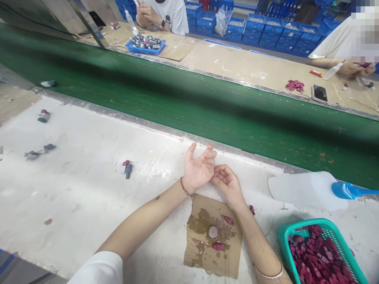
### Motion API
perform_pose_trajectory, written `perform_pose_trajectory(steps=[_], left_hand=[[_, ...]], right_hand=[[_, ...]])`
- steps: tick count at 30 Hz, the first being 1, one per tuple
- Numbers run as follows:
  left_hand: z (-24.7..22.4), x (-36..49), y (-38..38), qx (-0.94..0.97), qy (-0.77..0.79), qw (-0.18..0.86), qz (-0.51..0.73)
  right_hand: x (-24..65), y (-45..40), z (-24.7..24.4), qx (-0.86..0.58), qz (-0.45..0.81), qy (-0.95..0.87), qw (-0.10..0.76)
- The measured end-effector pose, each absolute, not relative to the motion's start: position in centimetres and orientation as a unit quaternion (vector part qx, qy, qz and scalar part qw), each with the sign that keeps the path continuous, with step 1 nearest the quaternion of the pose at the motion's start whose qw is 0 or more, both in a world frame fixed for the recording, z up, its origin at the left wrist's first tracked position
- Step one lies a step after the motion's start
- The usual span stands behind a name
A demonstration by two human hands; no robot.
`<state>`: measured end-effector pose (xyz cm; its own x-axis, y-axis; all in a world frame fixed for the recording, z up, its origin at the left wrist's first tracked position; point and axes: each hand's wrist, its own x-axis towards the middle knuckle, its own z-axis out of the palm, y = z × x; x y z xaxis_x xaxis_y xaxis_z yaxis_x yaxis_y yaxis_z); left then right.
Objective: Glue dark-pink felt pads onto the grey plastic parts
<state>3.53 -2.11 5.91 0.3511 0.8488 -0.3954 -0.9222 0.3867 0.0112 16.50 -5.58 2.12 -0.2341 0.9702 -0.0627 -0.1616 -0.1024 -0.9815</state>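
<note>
My left hand [199, 170] is held palm up above the white table, its thumb raised and its fingers loosely curled and apart, with nothing visible in the palm. At its outer edge my right hand [230, 186] has thumb and fingers pinched together; whatever is between them, if anything, cannot be made out. Below the hands lies a piece of cardboard [207, 266] with wet stains. On it sit a round bottle cap [213, 232] and two small maroon pieces, one being a maroon block [218, 246] near the cap.
A green basket [282, 232] of maroon pieces [319, 256] stands at right, below a white bottle [302, 189] with a blue top. Small grey-and-maroon assemblies [127, 169] lie to the left. Beyond runs a green conveyor belt [177, 102], with two people across it.
</note>
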Motion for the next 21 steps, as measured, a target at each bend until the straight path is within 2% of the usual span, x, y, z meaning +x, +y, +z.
perform_pose_trajectory(steps=[21], left_hand=[[5.79,3.93,-2.15,-0.06,0.181,0.832,0.521]], right_hand=[[16.19,-5.53,2.0,-0.404,0.669,-0.402,0.477]])
